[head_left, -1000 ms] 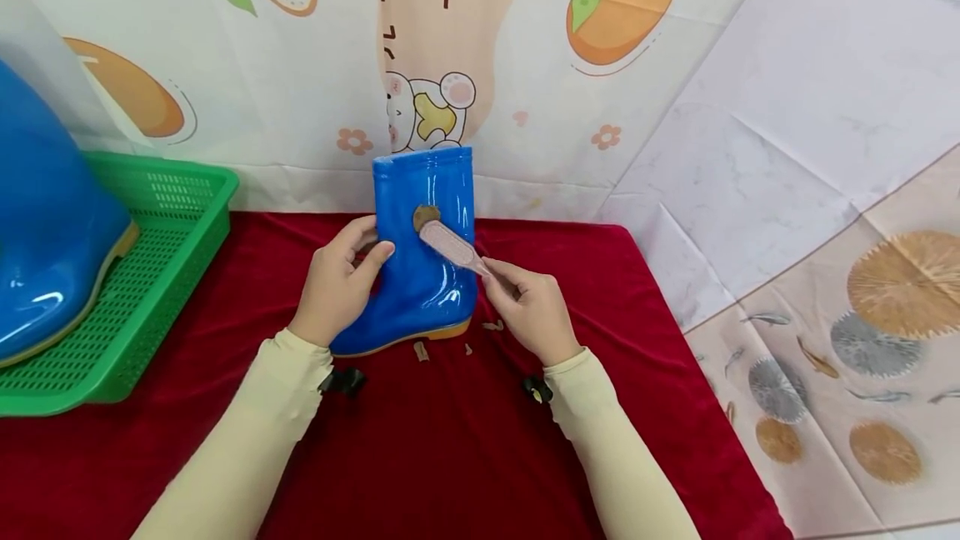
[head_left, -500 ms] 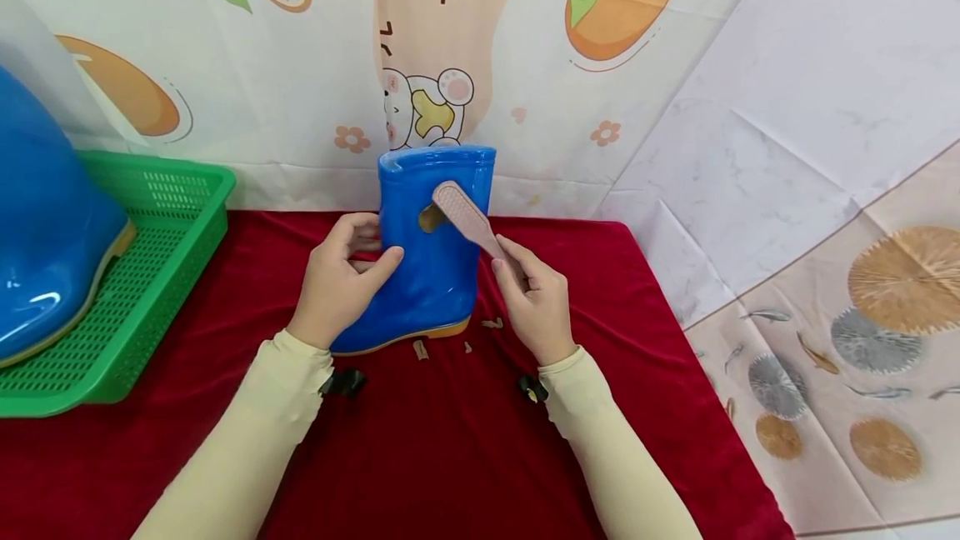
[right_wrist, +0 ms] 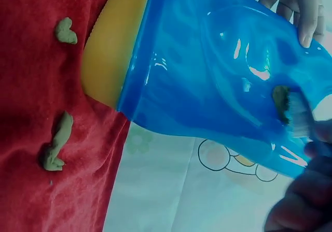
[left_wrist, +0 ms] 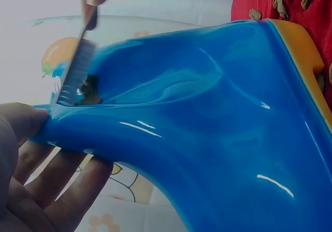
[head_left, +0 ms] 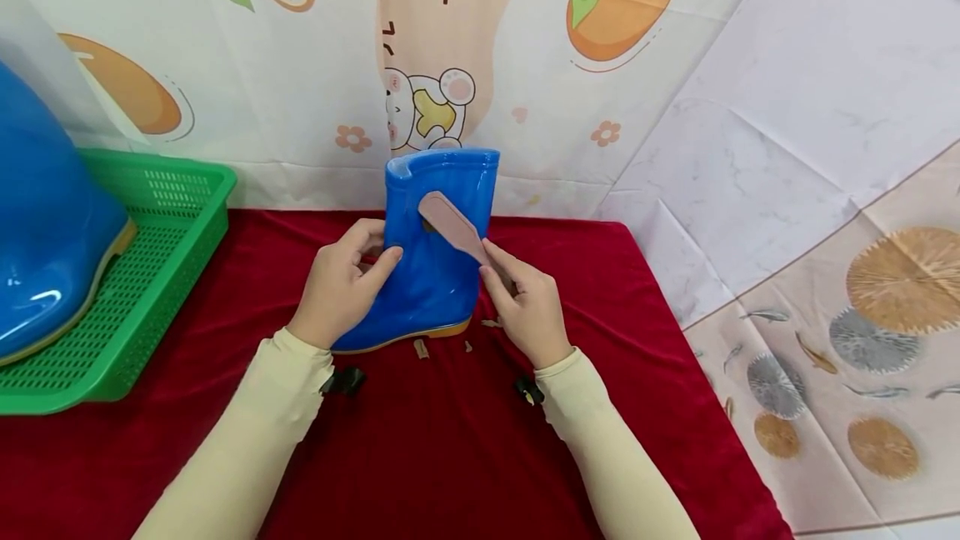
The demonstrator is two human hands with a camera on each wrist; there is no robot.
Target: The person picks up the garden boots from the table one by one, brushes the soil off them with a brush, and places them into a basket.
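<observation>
A blue rubber boot (head_left: pixel 431 286) stands on the red cloth, toe to the left, its shaft leaning slightly right. My left hand (head_left: pixel 341 286) grips the shaft's front edge, thumb on the near side and fingers behind, as the left wrist view shows. My right hand (head_left: pixel 528 307) holds a pink brush (head_left: pixel 453 225) by its handle, the head slanting up and left across the upper shaft. In the right wrist view the bristles (right_wrist: pixel 299 115) are at a brown, mud-like patch (right_wrist: pixel 281 103) on the boot. From the head view the brush head hides most of that patch.
Several small brown lumps, one a curved piece (right_wrist: pixel 58 144), lie on the red cloth (head_left: pixel 450 440) by the sole. At the left, a green basket (head_left: pixel 161 273) bears another blue boot (head_left: pixel 45 248). A printed curtain (head_left: pixel 300 107) hangs close behind.
The brush first rises right off the brown patch, then comes back down and left over it. The boot's shaft top has tipped to the right. My left hand keeps its grip.
</observation>
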